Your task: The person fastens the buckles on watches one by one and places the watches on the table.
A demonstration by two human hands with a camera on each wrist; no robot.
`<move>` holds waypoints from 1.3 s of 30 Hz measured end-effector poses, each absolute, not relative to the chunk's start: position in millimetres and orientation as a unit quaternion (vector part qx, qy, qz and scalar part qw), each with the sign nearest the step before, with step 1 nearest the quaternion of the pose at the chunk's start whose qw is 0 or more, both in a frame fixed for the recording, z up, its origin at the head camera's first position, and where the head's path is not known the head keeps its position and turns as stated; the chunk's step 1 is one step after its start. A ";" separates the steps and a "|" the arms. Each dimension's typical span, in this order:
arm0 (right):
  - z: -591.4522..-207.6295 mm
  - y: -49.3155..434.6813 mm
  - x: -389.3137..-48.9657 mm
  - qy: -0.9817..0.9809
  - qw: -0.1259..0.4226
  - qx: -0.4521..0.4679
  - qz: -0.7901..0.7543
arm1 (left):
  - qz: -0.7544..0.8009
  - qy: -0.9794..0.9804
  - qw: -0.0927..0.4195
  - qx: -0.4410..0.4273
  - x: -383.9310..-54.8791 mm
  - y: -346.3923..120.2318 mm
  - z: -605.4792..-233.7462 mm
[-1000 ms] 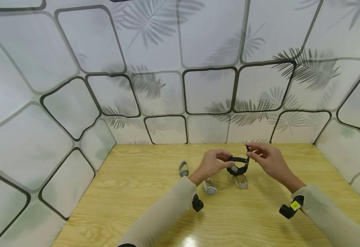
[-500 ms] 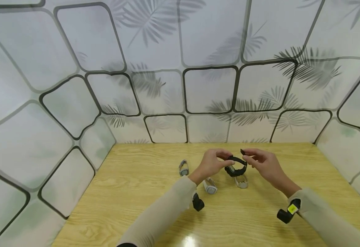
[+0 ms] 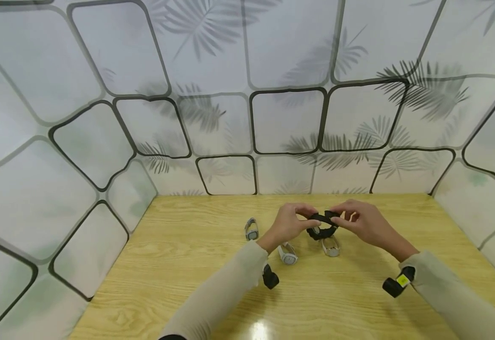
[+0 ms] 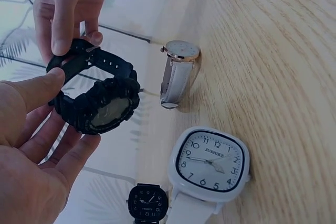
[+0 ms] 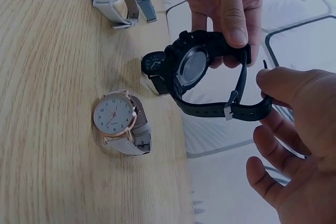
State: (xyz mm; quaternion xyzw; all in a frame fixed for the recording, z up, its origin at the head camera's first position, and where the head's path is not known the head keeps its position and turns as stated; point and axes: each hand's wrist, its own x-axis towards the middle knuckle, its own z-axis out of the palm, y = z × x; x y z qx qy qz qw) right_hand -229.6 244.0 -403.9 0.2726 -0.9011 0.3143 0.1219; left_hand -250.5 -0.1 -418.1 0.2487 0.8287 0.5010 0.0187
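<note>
A black sports watch [image 3: 322,233] with a chunky round case is held above the table between both hands. My left hand [image 3: 289,222] pinches one part of its strap between thumb and fingers. On the other side, my right hand [image 3: 363,223] pinches the strap's free end. In the right wrist view the strap forms a loop, with its metal buckle [image 5: 229,109] around the strap and the case back [image 5: 193,68] facing that camera. Below the held watch stands a rose-gold round watch [image 5: 114,114] with a pale strap.
A white square watch [image 3: 288,258] stands on the wooden table [image 3: 188,264] near the left wrist. Farther left is a grey-blue watch [image 3: 252,232]. A black square watch [image 4: 148,202] shows in the wrist views. Patterned cloth walls [image 3: 290,123] enclose the table.
My right hand has moved left, closer to the left hand, bringing the strap's free end down toward the loop. The left hand has kept its grip and barely moved.
</note>
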 end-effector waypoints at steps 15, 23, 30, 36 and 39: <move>-408.7 234.6 -232.1 -0.897 0.104 0.293 0.313 | 0.498 0.829 0.016 0.253 -250.4 0.5 -419.0; -414.3 232.4 -230.9 -0.890 0.105 0.293 0.333 | 0.507 0.825 0.024 0.250 -248.8 0.0 -420.1; -425.3 242.7 -228.2 -0.895 0.100 0.249 0.357 | 0.527 0.818 0.029 0.230 -249.3 -2.2 -423.9; -434.1 249.8 -227.3 -0.884 0.085 0.234 0.397 | 0.535 0.815 0.036 0.220 -249.8 -4.3 -424.6; -433.7 248.1 -226.0 -0.878 0.087 0.237 0.407 | 0.544 0.809 0.041 0.220 -250.4 -3.8 -425.4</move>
